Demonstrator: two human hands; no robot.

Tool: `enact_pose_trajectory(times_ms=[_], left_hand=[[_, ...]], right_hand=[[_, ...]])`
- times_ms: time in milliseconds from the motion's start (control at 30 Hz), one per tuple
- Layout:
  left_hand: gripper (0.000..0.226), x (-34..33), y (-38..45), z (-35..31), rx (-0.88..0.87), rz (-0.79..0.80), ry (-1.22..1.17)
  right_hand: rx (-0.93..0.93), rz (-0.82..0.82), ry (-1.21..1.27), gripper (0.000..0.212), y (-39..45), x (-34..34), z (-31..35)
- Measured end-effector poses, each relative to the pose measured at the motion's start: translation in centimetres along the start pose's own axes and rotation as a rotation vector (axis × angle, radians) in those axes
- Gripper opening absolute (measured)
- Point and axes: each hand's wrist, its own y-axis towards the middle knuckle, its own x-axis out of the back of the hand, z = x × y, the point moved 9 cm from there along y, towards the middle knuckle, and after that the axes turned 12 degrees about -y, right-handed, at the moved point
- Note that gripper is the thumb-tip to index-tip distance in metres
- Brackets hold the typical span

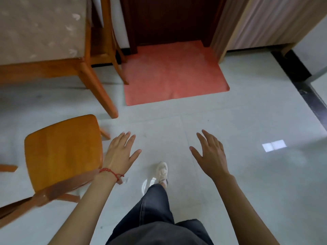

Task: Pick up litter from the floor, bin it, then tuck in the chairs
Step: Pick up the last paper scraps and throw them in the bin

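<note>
Your left hand [122, 152] is stretched out ahead of you, palm down, fingers straight and spread, holding nothing. It hangs just beside the right edge of the wooden chair [63, 152] seat; you cannot tell from this angle whether it touches the wood. A red string bracelet [111, 173] circles that wrist. Your right hand [211, 156] is out in front too, palm down, fingers loosely spread and straight, nothing in it, well apart from the left and over bare floor [247, 174].

Between your forearms, your dark trouser leg [154, 209] steps forward and a pale sneaker [162, 171] lands on the light tiles. Just behind the shoe, partly hidden by the leg, lies something round and whitish [146, 185]; it is too unclear to tell whether it is an object or a reflection.

The chair stands at the lower left, away from the table [40, 29], which fills the upper left corner with its patterned cloth and orange wooden legs. Ahead of you a salmon-red mat [173, 73] lies against a dark wooden door [168, 18]. A bright window reflection [274, 145] sits on the floor to the right.
</note>
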Motion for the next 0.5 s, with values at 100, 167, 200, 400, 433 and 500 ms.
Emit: enact_pose_trajectory(times_ms=[100,167,200,400,433,500], left_hand=[[0.062,1.4,3.9,1.1,0.059,-0.001,-0.016],[0.058,2.4,6.0,2.1,0.107,-0.02,-0.039],[0.057,2.9,7.1,2.6,0.129,-0.041,-0.049],[0.074,5.4,10.4,6.1,0.31,-0.132,-0.142],[0.078,5.5,10.4,6.8,0.351,-0.149,-0.146],[0.087,5.8,10.2,7.8,0.433,-0.175,-0.143]], right_hand=[[0.059,0.003,-0.017,0.053,5.9,0.7,0.8],[0.104,0.01,-0.021,0.052,9.5,1.1,1.7],[0.135,0.014,-0.024,0.051,11.3,1.3,2.4],[0.369,0.074,-0.05,0.056,20.1,1.5,7.2],[0.422,0.082,-0.055,0.056,21.3,1.3,8.3],[0.535,0.093,-0.074,0.057,23.7,1.0,10.6]])
